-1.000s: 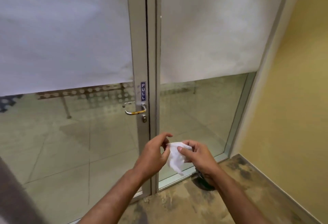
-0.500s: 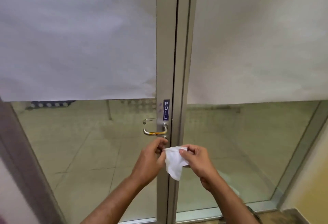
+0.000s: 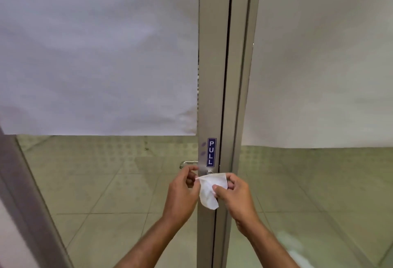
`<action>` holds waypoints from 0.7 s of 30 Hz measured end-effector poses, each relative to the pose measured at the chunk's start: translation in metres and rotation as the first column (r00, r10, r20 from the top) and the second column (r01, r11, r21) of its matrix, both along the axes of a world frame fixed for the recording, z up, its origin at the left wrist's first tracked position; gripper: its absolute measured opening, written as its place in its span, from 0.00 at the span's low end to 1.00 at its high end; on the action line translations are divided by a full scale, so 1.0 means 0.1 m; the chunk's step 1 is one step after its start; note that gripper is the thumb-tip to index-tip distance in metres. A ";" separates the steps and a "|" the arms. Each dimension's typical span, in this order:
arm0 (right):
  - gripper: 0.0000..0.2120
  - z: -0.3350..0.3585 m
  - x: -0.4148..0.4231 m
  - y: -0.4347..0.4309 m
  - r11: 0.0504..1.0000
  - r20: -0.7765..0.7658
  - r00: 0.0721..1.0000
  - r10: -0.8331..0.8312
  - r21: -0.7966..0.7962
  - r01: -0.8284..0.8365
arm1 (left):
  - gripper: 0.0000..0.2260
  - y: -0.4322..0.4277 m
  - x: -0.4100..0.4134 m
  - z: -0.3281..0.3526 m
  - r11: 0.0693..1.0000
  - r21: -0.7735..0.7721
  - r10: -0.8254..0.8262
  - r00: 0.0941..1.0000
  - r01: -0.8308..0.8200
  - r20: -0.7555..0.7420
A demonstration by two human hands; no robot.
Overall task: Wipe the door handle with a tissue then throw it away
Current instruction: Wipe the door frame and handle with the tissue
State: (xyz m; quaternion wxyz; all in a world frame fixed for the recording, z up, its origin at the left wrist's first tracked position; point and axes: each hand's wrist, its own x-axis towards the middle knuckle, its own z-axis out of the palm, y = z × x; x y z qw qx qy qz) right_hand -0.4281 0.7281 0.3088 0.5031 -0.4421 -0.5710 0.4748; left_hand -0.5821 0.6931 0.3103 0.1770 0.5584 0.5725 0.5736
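A white tissue (image 3: 208, 191) is stretched between both hands just below the door handle. My left hand (image 3: 182, 191) pinches its left corner. My right hand (image 3: 234, 193) grips its right side with thumb and fingers. The metal door handle (image 3: 188, 163) juts left from the grey door frame (image 3: 209, 76), under a blue PULL sticker (image 3: 211, 152). My left hand covers most of the handle; only its upper bar shows. The tissue hangs right in front of the frame, and I cannot tell whether it touches it.
Two glass doors with frosted upper panels (image 3: 95, 55) meet at the frame. Clear lower glass (image 3: 106, 182) shows a tiled floor beyond. A slanted grey post (image 3: 25, 193) runs down the left edge.
The view has closed in on the door and shifted so the frame is centred. Both hands rose with the tissue from well below the handle to just under it.
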 end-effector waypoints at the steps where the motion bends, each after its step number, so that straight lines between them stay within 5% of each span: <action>1: 0.10 0.02 -0.06 0.06 0.999 0.028 0.999 -0.034 0.029 0.034 | 0.18 0.07 -0.04 0.01 1.000 -0.002 0.003 1.000 -0.003 -0.007; 7: 0.06 0.13 -0.37 0.48 0.975 0.203 0.962 -0.181 0.165 0.148 | 0.12 0.50 -0.33 0.00 1.000 0.002 0.004 0.999 -0.003 -0.048; 21: 0.09 0.05 -0.65 1.47 0.842 0.576 0.712 -0.401 0.538 0.039 | 0.25 1.19 -0.67 -0.08 0.961 0.245 0.230 0.866 -0.130 -0.443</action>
